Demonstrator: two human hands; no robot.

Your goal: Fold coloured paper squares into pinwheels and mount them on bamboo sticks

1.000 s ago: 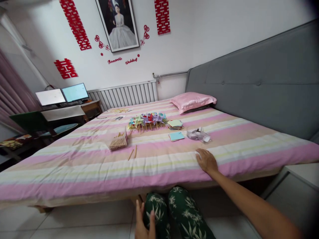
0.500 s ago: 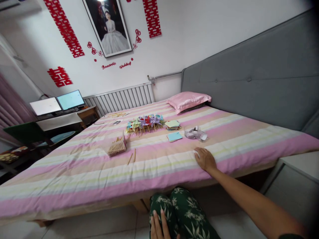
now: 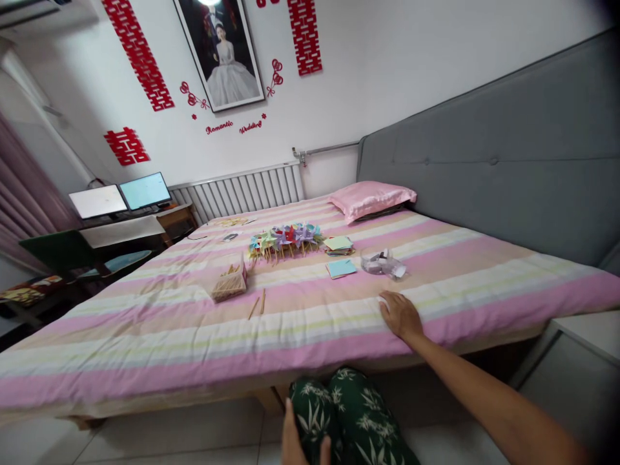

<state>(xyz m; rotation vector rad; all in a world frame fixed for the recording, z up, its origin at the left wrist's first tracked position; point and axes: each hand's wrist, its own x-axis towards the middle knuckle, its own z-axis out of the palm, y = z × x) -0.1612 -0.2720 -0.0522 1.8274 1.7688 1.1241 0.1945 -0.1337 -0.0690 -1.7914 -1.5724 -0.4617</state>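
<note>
My right hand (image 3: 401,315) rests palm down on the striped bedsheet (image 3: 310,332) near the bed's front edge, fingers stretched out and holding nothing. Low in the view, my left hand (image 3: 296,439) is by my knee in green leaf-print trousers, partly cut off by the frame; its visible fingers are apart. Beyond my right hand lie a clear plastic container (image 3: 382,263) with its contents hard to make out, a blue paper stack (image 3: 340,268) and a pale green-topped paper stack (image 3: 338,245). Several paper pinwheels (image 3: 285,237) on sticks stand grouped farther back.
A clear box of thin sticks (image 3: 230,284) sits left of centre, with two loose sticks (image 3: 258,303) beside it. A pink pillow (image 3: 372,199) lies by the grey headboard (image 3: 494,142). At right is a bedside cabinet (image 3: 576,361); a desk with monitors (image 3: 145,192) stands far left.
My left hand has shifted down and slightly left off the top of my thigh, turning sideways. My right hand stays on the bed. The view has turned slightly left.
</note>
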